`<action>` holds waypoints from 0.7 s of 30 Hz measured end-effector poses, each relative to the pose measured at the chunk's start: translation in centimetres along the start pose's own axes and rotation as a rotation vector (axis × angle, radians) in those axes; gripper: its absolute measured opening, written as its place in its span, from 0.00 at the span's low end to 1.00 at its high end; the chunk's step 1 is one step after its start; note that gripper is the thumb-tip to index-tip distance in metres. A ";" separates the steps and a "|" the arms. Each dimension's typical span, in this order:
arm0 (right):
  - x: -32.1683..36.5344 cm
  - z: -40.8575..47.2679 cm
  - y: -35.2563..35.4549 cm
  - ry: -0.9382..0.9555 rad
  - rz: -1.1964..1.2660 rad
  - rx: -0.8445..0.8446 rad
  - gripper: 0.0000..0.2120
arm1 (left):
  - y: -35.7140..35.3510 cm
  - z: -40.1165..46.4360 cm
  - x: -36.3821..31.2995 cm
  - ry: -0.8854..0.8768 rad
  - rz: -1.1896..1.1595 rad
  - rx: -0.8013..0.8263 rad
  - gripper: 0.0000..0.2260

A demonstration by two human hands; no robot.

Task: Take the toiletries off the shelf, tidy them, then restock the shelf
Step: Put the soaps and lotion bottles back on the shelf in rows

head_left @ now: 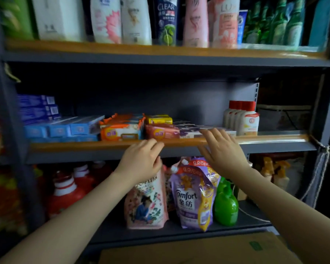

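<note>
Early stage: both empty hands, left hand (143,159) and right hand (220,149), fingers loosely extended, reach the still-stocked grey metal shelf (274,139); soap packs (120,130) remain unremoved.

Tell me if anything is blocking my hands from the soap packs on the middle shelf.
Nothing visible does. The left hand and right hand are at the shelf's orange front edge, and the soap packs lie just behind it, with open space above them.

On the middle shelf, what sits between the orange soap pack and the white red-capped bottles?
In the head view: a yellow box stack over a pink soap pack, then purple-and-white flat boxes.
</note>
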State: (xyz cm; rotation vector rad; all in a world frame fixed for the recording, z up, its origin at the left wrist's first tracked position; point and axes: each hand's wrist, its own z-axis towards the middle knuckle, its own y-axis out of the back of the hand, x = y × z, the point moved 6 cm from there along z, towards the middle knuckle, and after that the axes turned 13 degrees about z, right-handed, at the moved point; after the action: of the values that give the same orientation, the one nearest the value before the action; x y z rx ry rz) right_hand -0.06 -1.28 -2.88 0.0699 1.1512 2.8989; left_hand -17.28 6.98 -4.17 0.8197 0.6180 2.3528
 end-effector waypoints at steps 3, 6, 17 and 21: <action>0.6 0.0 -0.5 -0.034 -0.011 0.016 0.20 | -0.8 -0.5 1.3 0.045 -0.019 0.071 0.15; 0.9 -0.2 -1.0 -0.065 -0.043 0.044 0.20 | -1.8 -0.7 2.6 0.066 -0.021 0.097 0.16; 1.0 3.9 -3.5 -0.058 0.013 0.217 0.21 | -4.0 4.9 2.7 -0.055 0.100 0.080 0.24; 0.8 5.1 -5.0 -0.026 0.015 0.330 0.27 | -4.8 5.0 2.7 -0.048 0.141 0.085 0.24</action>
State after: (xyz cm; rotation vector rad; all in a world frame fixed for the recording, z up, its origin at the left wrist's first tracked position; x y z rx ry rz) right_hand -0.62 5.88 -2.52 0.1202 1.6163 2.6796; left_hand -13.96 13.38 -2.37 0.9838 0.6640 2.4394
